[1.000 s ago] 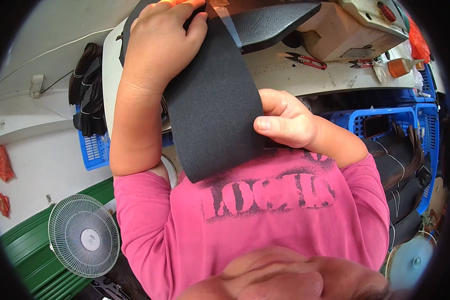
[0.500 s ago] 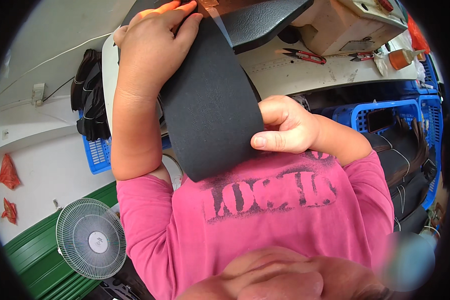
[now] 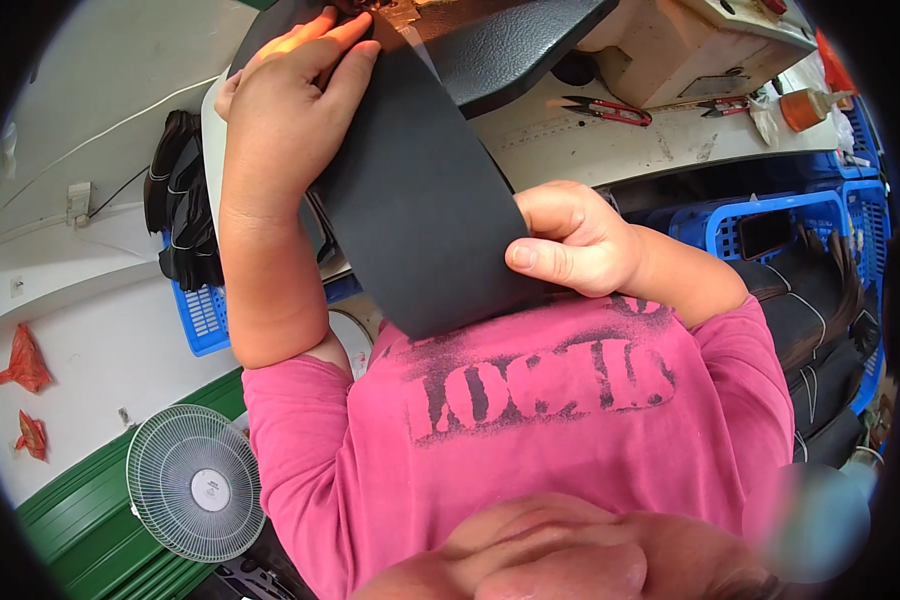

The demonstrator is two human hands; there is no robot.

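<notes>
A wide black leather-like panel [image 3: 420,210] runs from a dark, textured machine head [image 3: 515,55], like that of a sewing machine, down to my chest, where it curves under. My left hand [image 3: 295,110] lies on the panel's far left part, fingers stretched toward the lit spot beside the machine head. What sits under those fingertips is hard to make out. At the panel's right edge, my right hand [image 3: 575,240] grips it, thumb on top and the other fingers hidden beneath.
Red-handled thread snips [image 3: 607,110] lie on the white worktop [image 3: 530,150], near a cream machine housing [image 3: 700,60] and an orange bottle [image 3: 805,110]. Bundled black pieces [image 3: 805,300] fill a blue basket [image 3: 715,235] at right. Leftward are more black bundles [image 3: 182,205] and a fan [image 3: 195,485].
The panel has slid a little farther toward the machine, and its near end has moved up from my chest. Both hands keep their places on it, while the whole view has shifted slightly.
</notes>
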